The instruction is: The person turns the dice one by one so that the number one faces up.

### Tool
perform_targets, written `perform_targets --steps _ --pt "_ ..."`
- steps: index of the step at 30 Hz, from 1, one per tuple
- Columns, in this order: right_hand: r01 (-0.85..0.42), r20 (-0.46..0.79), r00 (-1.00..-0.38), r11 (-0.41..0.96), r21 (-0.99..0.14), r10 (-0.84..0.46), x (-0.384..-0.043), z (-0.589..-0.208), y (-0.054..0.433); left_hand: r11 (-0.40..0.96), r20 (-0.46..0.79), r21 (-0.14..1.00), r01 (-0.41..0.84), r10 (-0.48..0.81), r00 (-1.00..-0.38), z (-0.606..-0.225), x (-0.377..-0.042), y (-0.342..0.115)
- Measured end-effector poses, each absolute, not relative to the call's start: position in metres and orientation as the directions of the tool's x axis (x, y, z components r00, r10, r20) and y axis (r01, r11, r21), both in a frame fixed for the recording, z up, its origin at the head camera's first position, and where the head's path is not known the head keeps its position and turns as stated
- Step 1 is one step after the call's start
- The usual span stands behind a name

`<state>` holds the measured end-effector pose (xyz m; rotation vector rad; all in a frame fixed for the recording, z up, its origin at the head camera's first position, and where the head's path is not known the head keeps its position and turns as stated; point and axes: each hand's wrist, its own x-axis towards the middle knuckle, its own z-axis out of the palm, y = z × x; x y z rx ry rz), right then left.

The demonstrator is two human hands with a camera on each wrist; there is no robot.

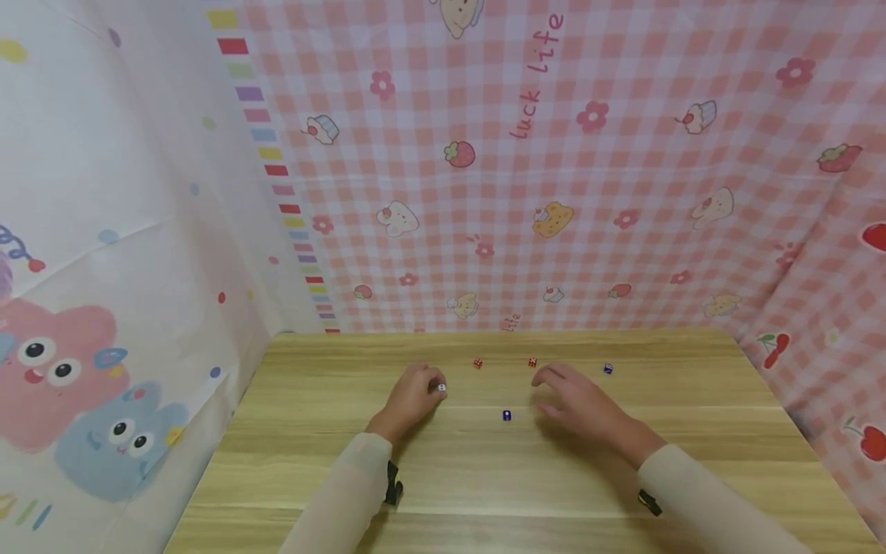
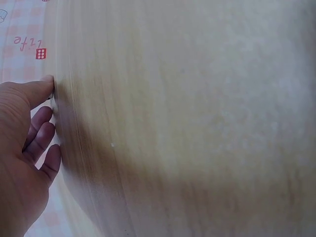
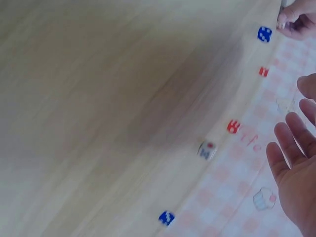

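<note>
While your left grip (image 1: 413,391) pinches a white die (image 1: 441,388), your right grip (image 1: 577,400) spreads empty, leaving five other dice (image 3: 264,34) unheld on the worktop (image 1: 512,477).

Head view: tabletop (image 1: 512,492) fills lower centre, hanging cloth (image 1: 429,192) behind it, filling upper centre and right. Left hand (image 1: 408,396) left of centre, pinched die (image 1: 441,388) at its fingertips. Rightward along the tabletop's rear: left rear die (image 1: 477,363), right rear die (image 1: 532,362), outer die (image 1: 608,368). Front die (image 1: 507,415) before the two rear ones, between both hands; right hand (image 1: 581,404) right of it. Right wrist view: sixth die (image 3: 207,149), lower right, between right rear and outer dice.
</note>
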<state>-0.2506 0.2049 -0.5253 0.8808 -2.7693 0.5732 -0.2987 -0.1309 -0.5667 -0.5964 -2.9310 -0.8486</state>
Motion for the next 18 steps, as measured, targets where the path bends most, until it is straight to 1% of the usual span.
perform_targets --steps 4,8,13,15,18 --pt "-0.558 0.261 -0.829 0.756 -0.341 -0.495 -0.251 -0.524 0.219 0.776 0.139 0.510 0.371 0.351 -0.926 -0.567 -0.299 -0.130" --pt "-0.499 0.227 -0.867 0.762 -0.413 -0.444 -0.251 -0.522 0.232 0.779 0.138 0.503 0.374 0.354 -0.925 -0.567 -0.299 -0.130" --pt "-0.469 0.252 -0.883 0.755 -0.458 -0.396 -0.256 -0.523 0.250 0.779 0.133 0.506 0.370 0.354 -0.926 -0.567 -0.299 -0.130" --pt "-0.475 0.279 -0.879 0.751 -0.459 -0.386 -0.259 -0.525 0.258 0.777 0.131 0.510 0.369 0.354 -0.926 -0.566 -0.298 -0.130" --pt "-0.444 0.262 -0.896 0.755 -0.483 -0.359 -0.265 -0.529 0.270 0.777 0.130 0.513 0.365 0.350 -0.928 -0.566 -0.297 -0.130"
